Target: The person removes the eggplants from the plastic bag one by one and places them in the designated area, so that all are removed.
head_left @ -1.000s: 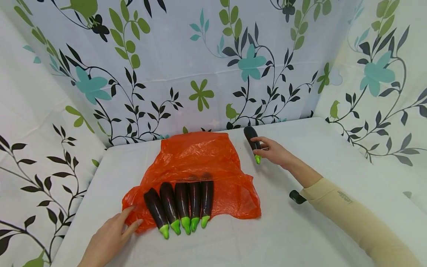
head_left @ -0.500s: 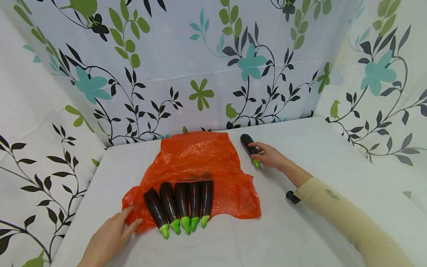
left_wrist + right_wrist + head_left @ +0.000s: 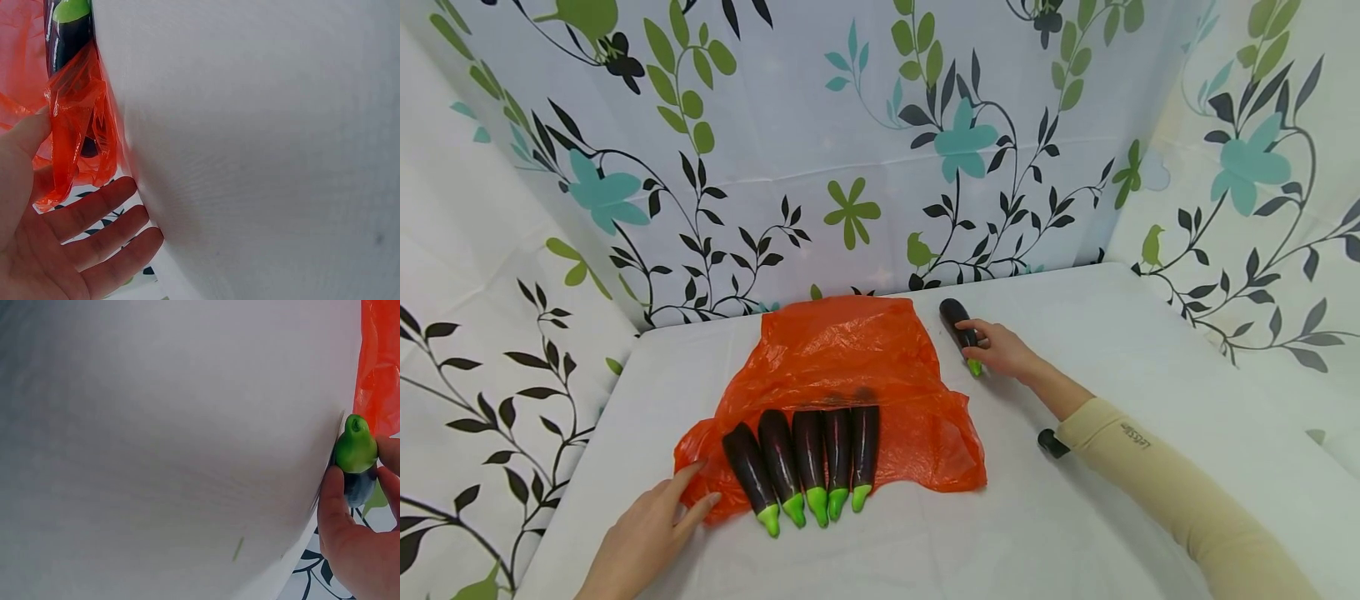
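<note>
My left hand (image 3: 643, 529) is at the near left corner of an orange-red plastic bag (image 3: 842, 333). In the left wrist view, the thumb and index finger of my left hand (image 3: 69, 244) pinch the bag's edge (image 3: 72, 112), the other fingers spread out. Several dark purple eggplants (image 3: 810, 454) lie side by side at the bag's mouth, green stem ends toward me, some far ends under the plastic. Right of the bag, my right hand (image 3: 1003, 350) grips a single eggplant (image 3: 953, 315) near its green end. In the right wrist view, thumb and fingers hold this eggplant (image 3: 356, 450) from both sides.
The bag and eggplants lie on a white-covered table (image 3: 970, 550). Curtains with a leaf and flower print (image 3: 850, 167) rise behind and on both sides. A black wrist camera (image 3: 1052, 443) juts from my right sleeve.
My right hand has moved slightly left and toward me with the single eggplant, mostly in the first half second. My left hand, the bag and the row of eggplants stay in place.
</note>
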`<state>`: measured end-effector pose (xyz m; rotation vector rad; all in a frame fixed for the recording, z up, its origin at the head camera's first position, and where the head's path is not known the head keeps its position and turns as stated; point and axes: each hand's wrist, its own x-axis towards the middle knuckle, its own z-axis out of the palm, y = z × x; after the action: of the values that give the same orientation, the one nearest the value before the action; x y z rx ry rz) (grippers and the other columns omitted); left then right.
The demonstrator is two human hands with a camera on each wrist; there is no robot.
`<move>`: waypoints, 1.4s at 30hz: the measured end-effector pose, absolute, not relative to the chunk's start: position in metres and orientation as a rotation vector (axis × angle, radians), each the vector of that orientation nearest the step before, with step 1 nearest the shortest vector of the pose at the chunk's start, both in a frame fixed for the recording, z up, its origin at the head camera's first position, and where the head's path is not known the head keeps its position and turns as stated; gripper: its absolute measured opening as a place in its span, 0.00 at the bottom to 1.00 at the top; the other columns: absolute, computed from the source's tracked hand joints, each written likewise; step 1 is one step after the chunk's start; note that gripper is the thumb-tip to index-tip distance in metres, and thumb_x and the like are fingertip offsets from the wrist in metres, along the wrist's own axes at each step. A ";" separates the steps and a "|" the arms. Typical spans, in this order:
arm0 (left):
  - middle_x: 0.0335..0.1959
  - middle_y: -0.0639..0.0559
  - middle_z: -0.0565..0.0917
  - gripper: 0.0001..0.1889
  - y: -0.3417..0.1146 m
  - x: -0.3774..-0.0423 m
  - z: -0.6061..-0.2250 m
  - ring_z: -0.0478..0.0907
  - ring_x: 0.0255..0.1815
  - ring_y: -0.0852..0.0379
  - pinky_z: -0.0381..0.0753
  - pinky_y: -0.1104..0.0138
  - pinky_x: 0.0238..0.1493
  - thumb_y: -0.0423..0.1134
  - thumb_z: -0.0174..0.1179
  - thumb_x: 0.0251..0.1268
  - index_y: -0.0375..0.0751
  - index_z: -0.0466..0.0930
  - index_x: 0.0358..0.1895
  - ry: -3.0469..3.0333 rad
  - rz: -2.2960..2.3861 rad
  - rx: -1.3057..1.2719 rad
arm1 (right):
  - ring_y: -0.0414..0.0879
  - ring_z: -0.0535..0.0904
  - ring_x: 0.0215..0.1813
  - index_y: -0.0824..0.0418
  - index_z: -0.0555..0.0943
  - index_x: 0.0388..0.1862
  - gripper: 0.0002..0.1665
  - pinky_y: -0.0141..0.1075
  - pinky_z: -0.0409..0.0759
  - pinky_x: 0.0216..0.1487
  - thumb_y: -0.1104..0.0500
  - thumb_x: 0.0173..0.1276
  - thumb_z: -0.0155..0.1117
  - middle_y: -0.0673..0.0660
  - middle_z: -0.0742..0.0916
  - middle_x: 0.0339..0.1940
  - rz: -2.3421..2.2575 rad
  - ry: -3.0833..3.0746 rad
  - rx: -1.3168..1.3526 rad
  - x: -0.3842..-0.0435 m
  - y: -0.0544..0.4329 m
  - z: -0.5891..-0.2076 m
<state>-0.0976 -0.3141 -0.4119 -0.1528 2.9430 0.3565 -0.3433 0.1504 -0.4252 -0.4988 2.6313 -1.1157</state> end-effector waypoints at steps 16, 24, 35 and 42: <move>0.50 0.32 0.80 0.40 -0.315 -0.098 -0.411 0.77 0.50 0.32 0.80 0.39 0.45 0.64 0.56 0.65 0.33 0.68 0.66 2.927 0.366 -0.157 | 0.64 0.72 0.60 0.53 0.67 0.72 0.31 0.48 0.82 0.53 0.56 0.72 0.62 0.71 0.68 0.64 -1.055 2.684 -0.462 -0.342 0.147 -0.426; 0.51 0.31 0.80 0.40 -0.315 -0.098 -0.412 0.76 0.51 0.32 0.79 0.38 0.46 0.65 0.55 0.65 0.32 0.68 0.66 2.928 0.357 -0.169 | 0.64 0.75 0.60 0.54 0.66 0.73 0.32 0.53 0.79 0.57 0.55 0.72 0.61 0.71 0.69 0.67 -1.073 2.699 -0.463 -0.341 0.151 -0.420; 0.49 0.34 0.81 0.39 -0.315 -0.098 -0.412 0.78 0.48 0.34 0.80 0.39 0.45 0.64 0.56 0.66 0.32 0.69 0.66 2.936 0.355 -0.156 | 0.63 0.71 0.65 0.54 0.62 0.75 0.35 0.54 0.78 0.59 0.52 0.73 0.60 0.68 0.69 0.69 -1.184 2.670 -0.396 -0.330 0.159 -0.402; 0.50 0.33 0.81 0.39 -0.316 -0.098 -0.412 0.77 0.49 0.33 0.80 0.39 0.45 0.64 0.55 0.66 0.33 0.69 0.66 2.933 0.352 -0.158 | 0.59 0.69 0.69 0.52 0.61 0.76 0.38 0.55 0.77 0.60 0.46 0.72 0.61 0.63 0.69 0.72 -1.305 2.633 -0.357 -0.307 0.153 -0.389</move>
<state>-0.0982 -0.3155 -0.4124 -0.1579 2.9333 0.3524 -0.3071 0.1528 -0.3890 -0.3567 2.6329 -1.3051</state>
